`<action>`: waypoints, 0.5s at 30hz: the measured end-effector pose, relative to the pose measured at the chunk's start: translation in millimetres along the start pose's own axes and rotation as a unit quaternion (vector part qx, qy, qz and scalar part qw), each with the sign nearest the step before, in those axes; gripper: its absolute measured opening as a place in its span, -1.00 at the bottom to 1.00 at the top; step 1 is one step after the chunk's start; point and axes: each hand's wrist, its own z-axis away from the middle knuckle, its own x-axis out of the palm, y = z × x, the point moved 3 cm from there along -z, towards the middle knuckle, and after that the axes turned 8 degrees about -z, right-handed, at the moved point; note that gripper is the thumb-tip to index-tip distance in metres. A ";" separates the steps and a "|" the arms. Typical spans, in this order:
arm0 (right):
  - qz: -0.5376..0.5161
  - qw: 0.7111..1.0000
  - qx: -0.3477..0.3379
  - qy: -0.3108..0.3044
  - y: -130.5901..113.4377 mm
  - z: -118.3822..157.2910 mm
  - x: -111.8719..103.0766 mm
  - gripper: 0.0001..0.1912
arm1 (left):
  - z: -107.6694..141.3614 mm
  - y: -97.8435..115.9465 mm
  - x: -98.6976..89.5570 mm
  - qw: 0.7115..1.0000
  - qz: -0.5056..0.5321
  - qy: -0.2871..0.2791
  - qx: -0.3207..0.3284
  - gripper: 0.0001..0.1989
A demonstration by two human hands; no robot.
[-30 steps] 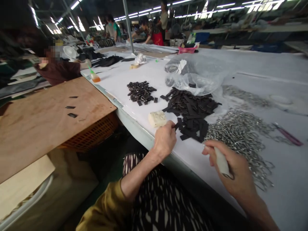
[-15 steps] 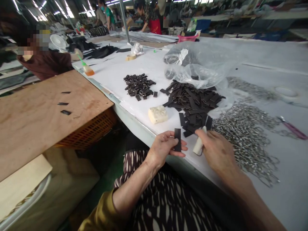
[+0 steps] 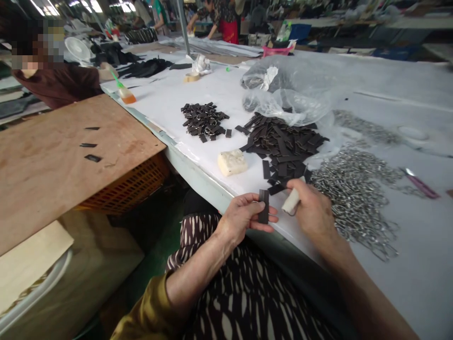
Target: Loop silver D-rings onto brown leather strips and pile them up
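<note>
My left hand (image 3: 244,212) pinches a small dark strip (image 3: 263,215) upright between thumb and fingers, just over the table's front edge. To its right, my right hand (image 3: 313,208) is closed around a tool with a pale wrapped handle (image 3: 291,202); its working end is hidden. Beyond the hands lies a heap of dark strips (image 3: 283,141). A pile of metal rings or hooks (image 3: 357,198) spreads to the right of my right hand. A cream-coloured block (image 3: 232,162) sits left of the strips, and behind it is a pile of strips fitted with metal rings (image 3: 203,120).
Clear plastic bags (image 3: 290,94) lie behind the strips. A purple-handled cutting tool (image 3: 421,183) rests at the right. A glue bottle (image 3: 125,93) stands near the left edge. A wooden board (image 3: 71,156) adjoins the table, with an orange crate (image 3: 127,182) below. A co-worker (image 3: 60,80) sits at left.
My right hand has shifted slightly, and the tool's metal tip no longer shows. The left hand still holds the strip in nearly the same spot. The whole view has moved a little.
</note>
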 end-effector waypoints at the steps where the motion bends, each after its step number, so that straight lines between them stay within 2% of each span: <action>1: -0.021 1.000 0.014 0.004 -1.8 0.5 -1.9 -0.79 | 1.0 -0.6 1.2 1.000 -0.004 0.001 -0.001 -0.90; 3: -0.058 0.997 0.039 0.015 -6.3 2.6 -10.8 -0.82 | 2.8 -1.7 3.0 1.000 -0.013 0.008 -0.003 -0.90; 6: -0.086 0.992 0.075 0.046 -9.9 9.6 -38.1 -0.79 | 4.7 -2.6 3.8 0.999 -0.034 0.027 -0.005 -0.87; 11: -0.060 0.982 0.137 0.120 9.3 39.3 -95.1 -0.82 | 5.8 -4.0 7.2 0.998 -0.046 0.032 -0.006 -0.81; 13: -0.043 0.983 0.149 0.097 22.4 55.4 -103.8 -0.82 | 6.0 -5.3 11.1 0.998 -0.051 0.030 -0.009 -0.80; 15: -0.046 0.984 0.161 0.054 33.9 71.1 -100.8 -0.82 | 5.8 -7.9 16.3 0.998 -0.056 0.027 -0.015 -0.80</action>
